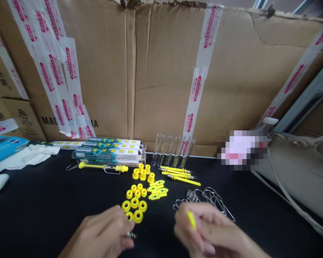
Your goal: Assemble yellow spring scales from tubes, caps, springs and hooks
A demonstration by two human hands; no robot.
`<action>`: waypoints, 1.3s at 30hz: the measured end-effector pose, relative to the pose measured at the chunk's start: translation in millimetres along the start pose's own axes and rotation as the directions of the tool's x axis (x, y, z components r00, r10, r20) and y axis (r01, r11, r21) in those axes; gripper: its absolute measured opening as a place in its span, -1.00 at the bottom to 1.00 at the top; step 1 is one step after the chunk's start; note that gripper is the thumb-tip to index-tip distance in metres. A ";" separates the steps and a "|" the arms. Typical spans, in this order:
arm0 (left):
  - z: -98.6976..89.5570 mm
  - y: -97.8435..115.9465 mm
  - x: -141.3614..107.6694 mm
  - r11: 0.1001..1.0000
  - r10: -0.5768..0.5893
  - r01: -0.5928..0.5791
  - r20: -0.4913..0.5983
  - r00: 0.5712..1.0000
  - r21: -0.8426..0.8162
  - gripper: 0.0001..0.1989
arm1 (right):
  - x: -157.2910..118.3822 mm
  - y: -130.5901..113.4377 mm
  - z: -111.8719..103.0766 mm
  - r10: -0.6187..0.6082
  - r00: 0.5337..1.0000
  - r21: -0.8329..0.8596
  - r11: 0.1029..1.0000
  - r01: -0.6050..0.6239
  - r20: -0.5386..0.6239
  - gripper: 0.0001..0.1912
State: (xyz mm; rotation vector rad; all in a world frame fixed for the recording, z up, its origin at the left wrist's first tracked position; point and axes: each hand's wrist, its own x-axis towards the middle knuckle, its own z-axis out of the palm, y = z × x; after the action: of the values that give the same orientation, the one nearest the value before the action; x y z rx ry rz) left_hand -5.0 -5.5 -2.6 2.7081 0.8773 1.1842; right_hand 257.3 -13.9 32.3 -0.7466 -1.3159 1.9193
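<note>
The carton (164, 79) stands behind the rings (138, 220), the boxes (107, 154) behind and left of them, the clear tubes (169, 148) behind and right. Right of the rings, the yellow piece (192, 220) looks bright and narrow; just in front of the rings, the metal piece (131, 235) is smaller and silvery.

The right hand (204, 225) curls closed around the yellow piece, right of the rings. The left hand (104, 229), front-left of the rings, holds the metal piece in bent fingers.

Fingers hide most of both pieces; the metal piece's shape is blurred, and the frame cuts off both hands below.
</note>
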 end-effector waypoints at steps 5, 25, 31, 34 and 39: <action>-2.4 -5.2 -0.7 0.938 -0.339 0.343 0.084 0.937 -0.049 -0.85 | -4.1 -26.5 -30.0 -0.489 0.786 -0.655 0.742 0.146 -0.379 -0.59; -4.5 9.8 6.6 0.986 0.004 -0.016 0.071 0.997 0.164 -0.71 | 11.4 29.1 -23.5 -0.686 0.727 -0.978 0.158 0.133 -0.013 -0.75; -5.0 15.7 15.7 0.978 0.046 -0.056 0.057 0.997 0.200 -0.61 | 8.6 35.1 -11.2 -0.582 0.806 -0.976 0.093 0.198 0.108 -0.58; -6.3 14.4 16.2 0.978 0.042 -0.051 0.052 0.998 0.200 -0.59 | 8.3 37.3 -12.4 -0.530 0.842 -0.972 0.131 0.195 0.097 -0.52; -7.9 15.2 16.1 0.981 0.047 -0.058 0.063 0.997 0.186 -0.57 | 8.7 34.5 -20.2 -0.510 0.857 -0.991 0.064 0.120 0.071 -0.73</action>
State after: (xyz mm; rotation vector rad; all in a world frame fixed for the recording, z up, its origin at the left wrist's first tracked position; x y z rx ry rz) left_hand 5.6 -11.2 17.6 2.9148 0.9614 1.0765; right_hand 260.2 -4.6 -7.4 -1.1316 -2.2625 0.2137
